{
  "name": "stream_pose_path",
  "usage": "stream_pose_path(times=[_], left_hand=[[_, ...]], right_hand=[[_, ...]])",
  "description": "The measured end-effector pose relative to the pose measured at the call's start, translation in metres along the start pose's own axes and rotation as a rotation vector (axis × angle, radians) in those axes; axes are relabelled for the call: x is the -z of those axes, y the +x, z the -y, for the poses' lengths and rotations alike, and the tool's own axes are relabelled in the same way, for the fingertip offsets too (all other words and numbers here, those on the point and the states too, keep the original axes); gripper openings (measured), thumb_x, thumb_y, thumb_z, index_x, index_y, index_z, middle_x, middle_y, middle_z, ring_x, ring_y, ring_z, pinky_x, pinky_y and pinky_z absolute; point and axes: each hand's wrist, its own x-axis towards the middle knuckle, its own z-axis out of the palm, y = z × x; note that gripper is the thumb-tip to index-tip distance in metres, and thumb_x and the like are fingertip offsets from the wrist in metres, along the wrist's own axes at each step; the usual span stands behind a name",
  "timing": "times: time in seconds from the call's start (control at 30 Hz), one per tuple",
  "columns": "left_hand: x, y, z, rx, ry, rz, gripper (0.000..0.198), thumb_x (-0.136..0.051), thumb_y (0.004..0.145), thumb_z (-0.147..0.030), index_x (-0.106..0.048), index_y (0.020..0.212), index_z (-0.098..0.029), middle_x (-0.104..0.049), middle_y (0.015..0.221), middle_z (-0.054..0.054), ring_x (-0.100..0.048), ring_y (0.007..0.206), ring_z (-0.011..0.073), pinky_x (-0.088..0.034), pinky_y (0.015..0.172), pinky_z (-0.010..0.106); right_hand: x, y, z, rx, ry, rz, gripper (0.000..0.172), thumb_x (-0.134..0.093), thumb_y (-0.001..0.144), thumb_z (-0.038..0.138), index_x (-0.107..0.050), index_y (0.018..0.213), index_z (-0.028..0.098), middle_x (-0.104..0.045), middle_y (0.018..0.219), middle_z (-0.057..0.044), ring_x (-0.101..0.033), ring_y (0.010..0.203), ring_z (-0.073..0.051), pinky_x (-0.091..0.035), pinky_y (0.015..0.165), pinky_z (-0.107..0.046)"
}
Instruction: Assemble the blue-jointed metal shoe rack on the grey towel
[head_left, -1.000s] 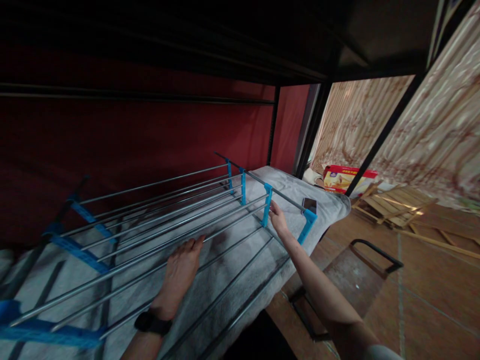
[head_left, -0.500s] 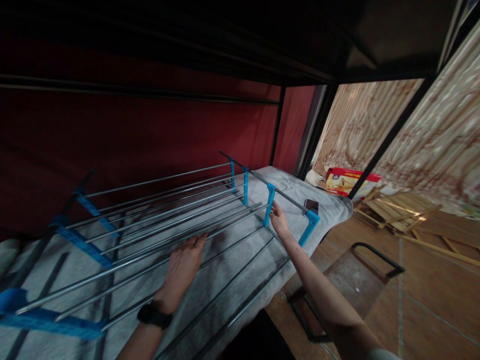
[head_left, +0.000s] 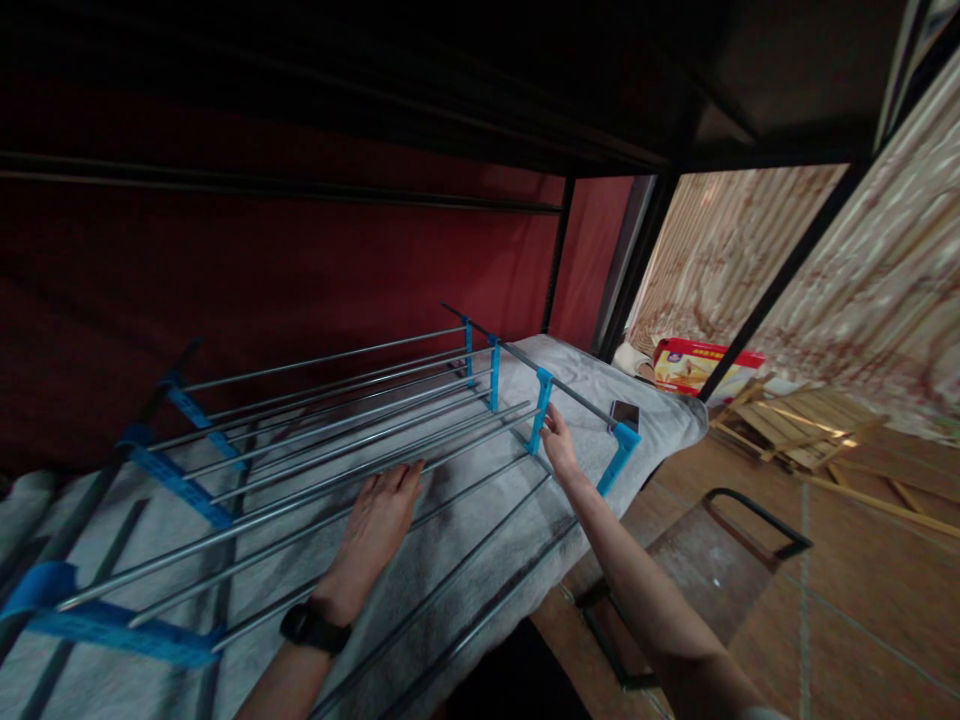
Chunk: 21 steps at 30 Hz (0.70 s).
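Head view: the left hand (head_left: 381, 515) lies over the metal-tube rack (head_left: 187, 551); ahead, the right hand (head_left: 559, 447) bends its fingers at a blue bracket (head_left: 539, 412), and whether either one grips, I cannot tell. Seating tubes seems in hand, calling for alignment of the free tube end (head_left: 517, 408) before the right fingers. Far beyond them, the red-yellow carton's (head_left: 679, 370) lettering is unreadable.

The brackets (head_left: 539, 412) are blue, rods (head_left: 187, 547) silvery, blanket (head_left: 664, 425) grey, wall (head_left: 375, 270) dark red and curtain (head_left: 705, 270) brown-patterned beige.

A blue-bracketed metal rack (head_left: 351, 446) rests on cloth (head_left: 574, 368).
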Motion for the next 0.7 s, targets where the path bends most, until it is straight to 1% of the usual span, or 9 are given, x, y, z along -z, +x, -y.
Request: stream_pose_path(times=[0.03, 0.1, 0.2, 0.27, 0.33, 0.4, 0.5, 0.6, 0.7], left_hand=[[0.001, -0.003, -0.001, -0.006, 0.010, -0.013, 0.042, -0.032, 0.101, -0.022, -0.051, 0.138, -0.017, -0.065, 0.125, 0.013, -0.063, 0.108, 0.0266, -0.048, 0.096, 0.043], [0.005, -0.007, -0.003, -0.005, 0.039, -0.025, 0.046, -0.032, 0.099, -0.016, -0.046, 0.143, -0.017, -0.064, 0.126, 0.013, -0.063, 0.108, 0.0257, -0.048, 0.096, 0.042], [0.013, -0.008, -0.006, 0.051, 0.105, -0.016, 0.062, -0.031, 0.092, -0.003, -0.029, 0.152, -0.017, -0.063, 0.125, 0.016, -0.063, 0.106, 0.0246, -0.052, 0.089, 0.038], [0.019, -0.004, -0.009, 0.127, 0.163, 0.008, 0.069, -0.030, 0.088, 0.001, -0.019, 0.155, -0.013, -0.066, 0.114, 0.018, -0.065, 0.098, 0.0260, -0.054, 0.080, 0.038], [0.024, 0.003, -0.012, 0.202, 0.224, 0.026, 0.069, -0.029, 0.088, 0.001, -0.018, 0.155, -0.008, -0.067, 0.102, 0.019, -0.065, 0.091, 0.0281, -0.054, 0.073, 0.038], [0.027, 0.011, -0.013, 0.253, 0.265, 0.025, 0.062, -0.027, 0.088, 0.001, -0.026, 0.150, -0.001, -0.065, 0.099, 0.021, -0.064, 0.092, 0.0301, -0.052, 0.069, 0.038], [0.029, 0.024, -0.007, 0.281, 0.274, 0.046, 0.050, -0.024, 0.089, 0.000, -0.051, 0.131, 0.004, -0.063, 0.101, 0.024, -0.062, 0.095, 0.0320, -0.051, 0.071, 0.039], [0.026, 0.035, 0.012, 0.224, 0.228, 0.084, 0.043, -0.029, 0.092, -0.007, -0.063, 0.118, -0.006, -0.062, 0.108, 0.021, -0.058, 0.103, 0.0321, -0.048, 0.083, 0.042], [0.017, 0.045, 0.043, 0.210, 0.118, 0.206, 0.037, -0.044, 0.089, -0.017, -0.063, 0.121, -0.016, -0.061, 0.123, 0.016, -0.056, 0.112, 0.0305, -0.046, 0.091, 0.043]], right_hand=[[0.000, 0.001, 0.000, 0.003, 0.001, -0.001, 0.066, -0.053, 0.068, 0.015, -0.057, 0.133, 0.027, -0.057, 0.142, -0.004, -0.054, 0.130, -0.023, -0.043, 0.109, -0.043], [0.001, 0.004, 0.000, 0.020, 0.000, -0.002, 0.065, -0.055, 0.068, 0.015, -0.058, 0.131, 0.027, -0.059, 0.140, -0.005, -0.052, 0.132, -0.023, -0.041, 0.111, -0.044], [0.002, 0.009, 0.003, 0.049, -0.003, -0.014, 0.062, -0.056, 0.068, 0.016, -0.060, 0.129, 0.024, -0.058, 0.140, -0.006, -0.050, 0.134, -0.024, -0.038, 0.114, -0.045], [0.003, 0.012, 0.005, 0.062, -0.012, -0.009, 0.059, -0.056, 0.069, 0.018, -0.061, 0.128, 0.022, -0.059, 0.140, -0.008, -0.052, 0.133, -0.025, -0.037, 0.114, -0.046], [0.003, 0.013, 0.008, 0.074, -0.019, 0.001, 0.057, -0.056, 0.069, 0.018, -0.061, 0.126, 0.022, -0.059, 0.139, -0.009, -0.054, 0.131, -0.024, -0.037, 0.115, -0.045], [0.004, 0.014, 0.010, 0.088, -0.017, 0.021, 0.057, -0.055, 0.069, 0.017, -0.062, 0.125, 0.021, -0.061, 0.137, -0.009, -0.055, 0.129, -0.024, -0.036, 0.115, -0.044], [0.004, 0.015, 0.012, 0.105, -0.007, 0.047, 0.055, -0.055, 0.068, 0.017, -0.062, 0.123, 0.020, -0.064, 0.132, -0.008, -0.058, 0.124, -0.023, -0.037, 0.114, -0.043], [0.006, 0.016, 0.013, 0.103, 0.004, 0.043, 0.053, -0.056, 0.067, 0.017, -0.063, 0.120, 0.020, -0.065, 0.130, -0.008, -0.059, 0.122, -0.024, -0.039, 0.113, -0.043], [0.008, 0.016, 0.013, 0.102, -0.003, 0.053, 0.052, -0.056, 0.066, 0.018, -0.064, 0.118, 0.020, -0.065, 0.129, -0.009, -0.059, 0.121, -0.026, -0.039, 0.112, -0.045]])
